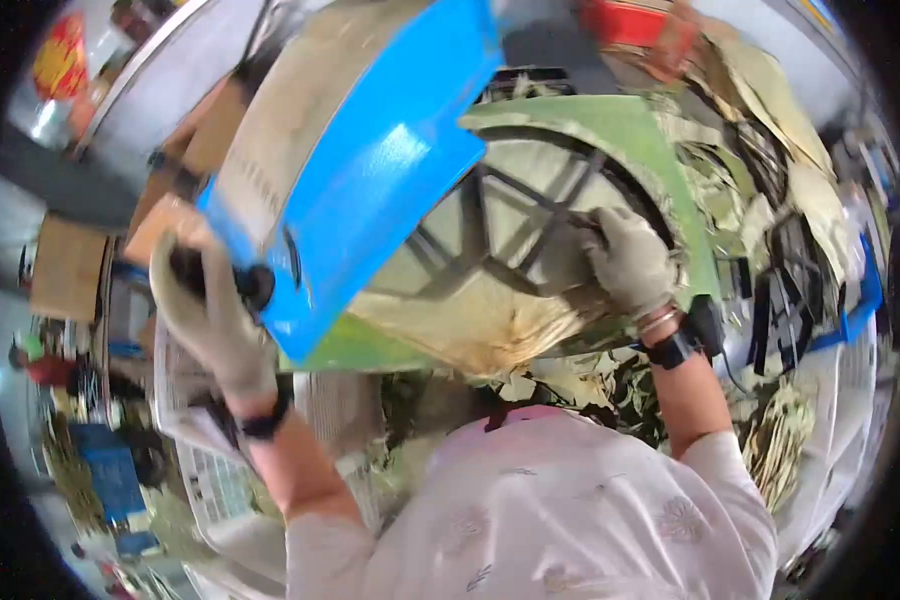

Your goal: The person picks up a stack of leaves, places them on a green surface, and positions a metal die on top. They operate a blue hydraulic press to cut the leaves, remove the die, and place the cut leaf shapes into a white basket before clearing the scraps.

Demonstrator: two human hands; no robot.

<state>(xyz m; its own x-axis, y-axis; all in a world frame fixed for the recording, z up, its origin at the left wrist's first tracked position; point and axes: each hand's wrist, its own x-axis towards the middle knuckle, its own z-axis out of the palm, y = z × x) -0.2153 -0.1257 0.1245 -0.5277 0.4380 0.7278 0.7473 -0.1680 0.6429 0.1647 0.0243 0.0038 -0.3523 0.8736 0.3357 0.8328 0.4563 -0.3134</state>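
Cluttered workroom; far left, a cardboard box (pixel 68 268), then a white crate (pixel 210 485) low down. Gloved left hand (pixel 208 310) wraps a black handle (pixel 255 287), somewhat blurred, at the edge of a tilted blue cover (pixel 385 165). Centre: pale, leaf-like sheet (pixel 475 322) lies along the near side of a dark-spoked disc (pixel 550 205), lower edge wrinkled. Gloved right hand (pixel 630 262), fingers curled, sits over the disc's right part; cannot tell whether it grips anything. Beyond, green housing (pixel 694 215), then loose leaves (pixel 725 190). Risks, my judgement: a slipping left grip could drop the cover onto the right hand; a hard tug could tear the brittle-looking sheet.
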